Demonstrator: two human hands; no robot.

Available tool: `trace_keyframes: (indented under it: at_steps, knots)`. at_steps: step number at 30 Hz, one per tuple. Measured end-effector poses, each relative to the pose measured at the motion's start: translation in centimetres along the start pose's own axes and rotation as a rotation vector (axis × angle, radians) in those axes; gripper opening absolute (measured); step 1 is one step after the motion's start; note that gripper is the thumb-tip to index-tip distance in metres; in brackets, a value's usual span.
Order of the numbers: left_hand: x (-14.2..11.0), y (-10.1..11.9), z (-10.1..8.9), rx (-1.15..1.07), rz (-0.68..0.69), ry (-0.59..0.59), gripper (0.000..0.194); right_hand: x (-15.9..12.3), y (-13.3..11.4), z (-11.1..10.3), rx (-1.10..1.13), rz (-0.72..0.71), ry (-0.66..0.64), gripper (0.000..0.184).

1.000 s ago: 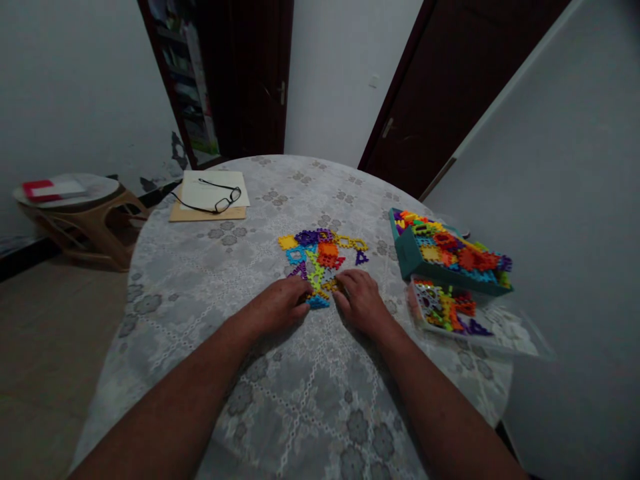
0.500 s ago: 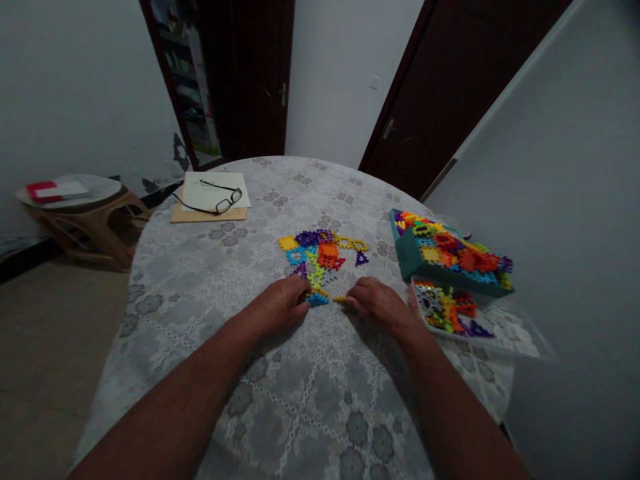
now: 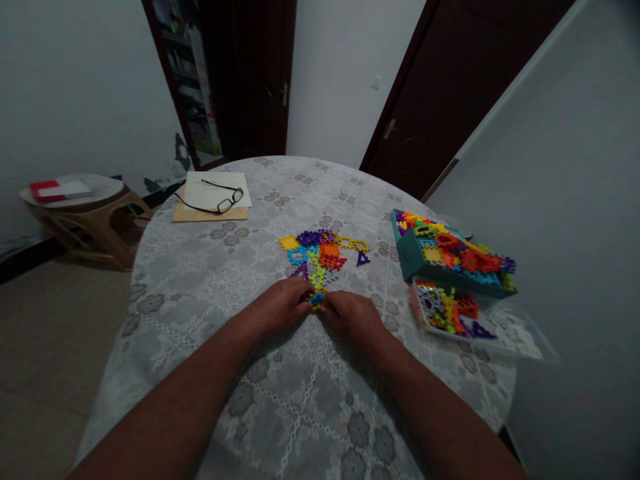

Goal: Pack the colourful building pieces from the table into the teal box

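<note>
Close together on the table, my left hand (image 3: 289, 301) and my right hand (image 3: 354, 316) are both closed around a small cluster of toothed plastic building pieces. A blue building piece (image 3: 317, 299) shows between the fingertips, with yellow along its edges. My left hand grips it from the left. The yellow piece in my right hand is mostly hidden by the fingers, against the blue one. Just beyond lie a lime green piece (image 3: 317, 275), an orange square piece (image 3: 329, 255), a purple triangle (image 3: 301, 270) and several others.
At the right stand a teal box (image 3: 413, 260) heaped with colourful pieces and a clear plastic tray (image 3: 421, 319) with more. Black-framed glasses (image 3: 225, 205) rest on paper at the far left. A patterned cloth (image 3: 280, 407) covers the round table.
My right hand has moved left with the yellow piece, bringing it against the blue piece. My left hand has stayed nearly in place, still gripping.
</note>
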State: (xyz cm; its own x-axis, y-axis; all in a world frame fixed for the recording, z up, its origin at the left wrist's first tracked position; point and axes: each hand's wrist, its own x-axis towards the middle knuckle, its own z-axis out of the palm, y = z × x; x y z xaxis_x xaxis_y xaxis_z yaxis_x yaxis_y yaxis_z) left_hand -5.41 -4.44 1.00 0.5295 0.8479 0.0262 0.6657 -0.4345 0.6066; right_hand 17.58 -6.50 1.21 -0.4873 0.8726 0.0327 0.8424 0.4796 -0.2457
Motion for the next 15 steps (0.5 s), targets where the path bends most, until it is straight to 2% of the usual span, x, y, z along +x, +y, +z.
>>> trace_keyframes:
  at_steps: [4, 8, 12, 15]
  knots:
    - [-0.1, 0.0, -0.2, -0.014, 0.031, -0.008, 0.015, -0.1, -0.3, 0.5, 0.0, 0.02, 0.025, 0.016]
    - [0.0, 0.1, -0.1, 0.004, -0.014, 0.003, 0.017, -0.3, -0.3, 1.2, 0.05, -0.016, 0.072, 0.014]
    - [0.1, 0.2, 0.3, 0.031, 0.001, 0.013, 0.018, 0.1, 0.8, 1.9, 0.23, -0.081, 0.26, 0.026]
    - [0.1, 0.2, 0.5, 0.05, 0.023, 0.015, 0.018, 1.1, 2.4, 2.2, 0.176, -0.04, 0.379, 0.037]
